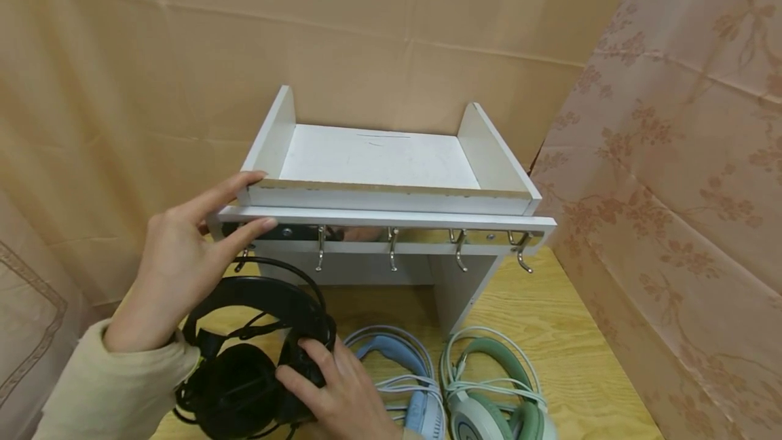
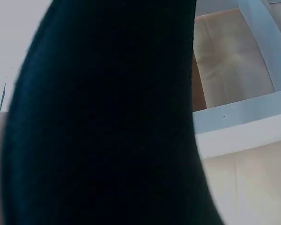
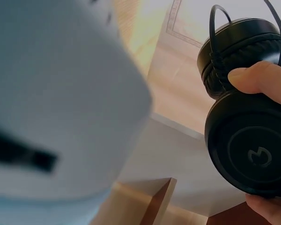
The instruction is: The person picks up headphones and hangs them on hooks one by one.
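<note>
My right hand (image 1: 348, 386) grips an ear cup of black over-ear headphones (image 1: 235, 389). In the right wrist view, fingers pinch the headphones (image 3: 253, 159), and a pale logo shows on one cup. The headband rises just below the leftmost hook (image 1: 243, 260), and a loop of black cable (image 1: 284, 265) overlaps that hook. My left hand (image 1: 183, 250) holds the left end of a white hook rack (image 1: 391, 214). Its index finger lies on the upper edge and its thumb presses the front rail; the other fingers are mostly hidden. A dark blurred shape fills much of the left wrist view.
Several metal hooks (image 1: 393, 250) line the rack's front rail. On the wooden tabletop (image 1: 568, 358) lie blue headphones (image 1: 397, 352) and green headphones (image 1: 507, 362), each with its cable bundled. Behind hangs a beige cloth (image 1: 379, 32); a floral cloth (image 1: 684, 155) hangs at the right.
</note>
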{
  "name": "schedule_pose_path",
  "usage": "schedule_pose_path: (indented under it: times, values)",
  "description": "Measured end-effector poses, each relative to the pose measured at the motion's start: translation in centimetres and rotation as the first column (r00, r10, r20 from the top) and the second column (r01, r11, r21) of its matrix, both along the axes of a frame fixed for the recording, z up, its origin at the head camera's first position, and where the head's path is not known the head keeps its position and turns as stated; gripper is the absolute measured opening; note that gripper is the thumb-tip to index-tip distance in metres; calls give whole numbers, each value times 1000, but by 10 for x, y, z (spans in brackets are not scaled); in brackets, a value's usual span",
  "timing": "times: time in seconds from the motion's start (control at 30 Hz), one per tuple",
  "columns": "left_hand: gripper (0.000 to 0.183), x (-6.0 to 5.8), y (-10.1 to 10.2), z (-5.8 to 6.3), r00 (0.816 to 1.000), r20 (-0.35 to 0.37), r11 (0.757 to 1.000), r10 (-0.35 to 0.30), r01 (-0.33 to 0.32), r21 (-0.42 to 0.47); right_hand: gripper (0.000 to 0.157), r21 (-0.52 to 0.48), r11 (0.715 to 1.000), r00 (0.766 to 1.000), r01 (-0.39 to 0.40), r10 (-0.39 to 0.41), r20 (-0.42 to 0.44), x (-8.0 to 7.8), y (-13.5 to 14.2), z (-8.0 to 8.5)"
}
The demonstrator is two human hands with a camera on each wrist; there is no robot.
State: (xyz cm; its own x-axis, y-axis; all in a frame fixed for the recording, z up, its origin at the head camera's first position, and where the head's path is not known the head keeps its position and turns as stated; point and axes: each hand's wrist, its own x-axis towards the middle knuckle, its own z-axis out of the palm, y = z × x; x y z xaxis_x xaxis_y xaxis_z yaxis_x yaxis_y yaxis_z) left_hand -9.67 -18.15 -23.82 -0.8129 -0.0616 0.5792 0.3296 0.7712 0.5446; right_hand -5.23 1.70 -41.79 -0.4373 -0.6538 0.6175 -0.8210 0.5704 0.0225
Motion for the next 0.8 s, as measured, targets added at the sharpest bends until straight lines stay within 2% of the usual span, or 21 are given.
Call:
schedule_pose_path:
  times: [0.1, 0.33, 0.57, 0.8]
  values:
    - [54, 0, 0, 0, 1000, -2, 1000, 3, -3, 3, 70, 12, 1000, 1000, 17, -17, 5, 0, 0, 0]
    - [54, 0, 0, -1, 1000, 8, 1000, 11, -11, -6, 82, 75, 997, 999, 37, -39, 30, 1, -1, 6]
    - [54, 0, 0, -1, 1000, -2, 1000, 1, -1, 1, 67, 146, 987, 991, 69, -85, 106, 3, -5, 11]
    - [54, -1, 1, -1, 1000, -30, 1000, -7, 7, -1, 73, 187, 980, 978, 62, -96, 183, 3, -5, 15]
